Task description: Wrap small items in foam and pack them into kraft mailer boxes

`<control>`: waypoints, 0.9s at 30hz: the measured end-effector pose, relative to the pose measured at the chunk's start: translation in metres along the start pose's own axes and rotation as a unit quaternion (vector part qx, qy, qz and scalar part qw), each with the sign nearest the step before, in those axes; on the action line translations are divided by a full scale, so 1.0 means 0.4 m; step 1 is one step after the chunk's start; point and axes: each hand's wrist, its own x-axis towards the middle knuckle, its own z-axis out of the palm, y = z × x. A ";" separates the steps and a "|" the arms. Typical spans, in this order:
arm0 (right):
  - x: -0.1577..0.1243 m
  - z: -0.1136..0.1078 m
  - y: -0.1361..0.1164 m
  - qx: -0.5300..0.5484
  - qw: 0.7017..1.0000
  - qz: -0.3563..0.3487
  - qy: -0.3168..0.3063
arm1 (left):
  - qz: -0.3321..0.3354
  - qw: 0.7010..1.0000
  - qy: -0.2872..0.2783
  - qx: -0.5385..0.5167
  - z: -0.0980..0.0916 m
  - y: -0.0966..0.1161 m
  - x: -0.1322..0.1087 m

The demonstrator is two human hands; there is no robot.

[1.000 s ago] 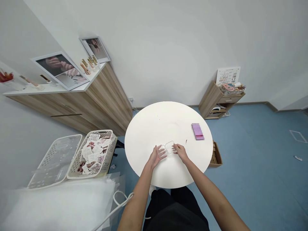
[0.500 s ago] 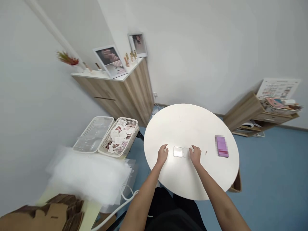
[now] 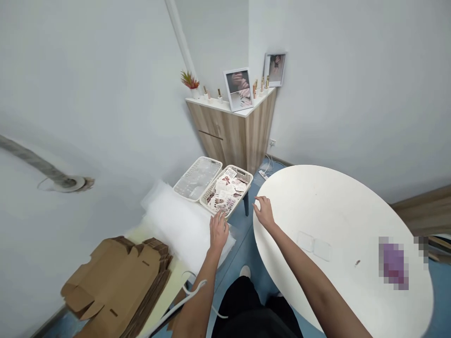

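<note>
My left hand (image 3: pixel 219 231) is open, its fingers stretched toward the front edge of a white basket (image 3: pixel 203 205) full of printed cards and small packets (image 3: pixel 225 188). Whether the fingertips touch the basket I cannot tell. Over the left rim of the round white table (image 3: pixel 338 202) is my right hand (image 3: pixel 264 212), its fingers curved and apart with nothing in them. A clear flat plastic case (image 3: pixel 322 249) lies unfolded on the table, beyond my right forearm.
A second basket (image 3: pixel 199 178) holds clear plastic pieces. White translucent sheets (image 3: pixel 179 230) and folded brown cardboard boxes (image 3: pixel 116 277) are stacked at the left. A blurred purple item (image 3: pixel 392 263) lies on the table. A wooden cabinet (image 3: pixel 229 136) stands in the corner.
My view has turned left. Both hands have left the clear case on the table; my left hand is now by the card basket, my right hand at the table's left edge.
</note>
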 end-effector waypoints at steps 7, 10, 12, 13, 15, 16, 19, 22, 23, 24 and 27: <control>0.116 0.185 -0.193 -0.153 0.965 -0.093 -0.192 | 0.101 0.990 -0.042 0.093 -0.002 -0.099 -0.039; 0.144 0.233 -0.230 -0.217 0.936 -0.086 -0.265 | 0.130 0.981 -0.041 0.136 -0.002 -0.112 -0.041; 0.156 0.254 -0.242 -0.237 0.923 -0.072 -0.295 | 0.135 0.980 -0.040 0.143 -0.002 -0.117 -0.041; 0.160 0.262 -0.246 -0.242 0.919 -0.065 -0.305 | 0.135 0.980 -0.039 0.141 -0.002 -0.118 -0.040; 0.165 0.277 -0.251 -0.245 0.913 -0.053 -0.321 | 0.136 0.981 -0.035 0.136 -0.001 -0.120 -0.040; 0.167 0.283 -0.253 -0.245 0.911 -0.048 -0.327 | 0.136 0.981 -0.033 0.134 -0.001 -0.120 -0.041; 0.169 0.296 -0.257 -0.240 0.908 -0.040 -0.342 | 0.138 0.981 -0.023 0.132 -0.001 -0.118 -0.041; 0.172 0.288 -0.253 -0.226 0.917 -0.026 -0.328 | 0.139 0.981 -0.018 0.137 -0.003 -0.113 -0.040; 0.174 0.277 -0.247 -0.205 0.929 -0.017 -0.307 | 0.138 0.980 -0.016 0.139 -0.004 -0.111 -0.038; 0.175 0.262 -0.237 -0.171 0.945 -0.004 -0.278 | 0.134 0.981 -0.014 0.142 -0.006 -0.109 -0.036; 0.172 0.187 -0.176 0.000 0.987 0.055 -0.154 | 0.111 0.983 0.005 0.147 -0.008 -0.095 -0.021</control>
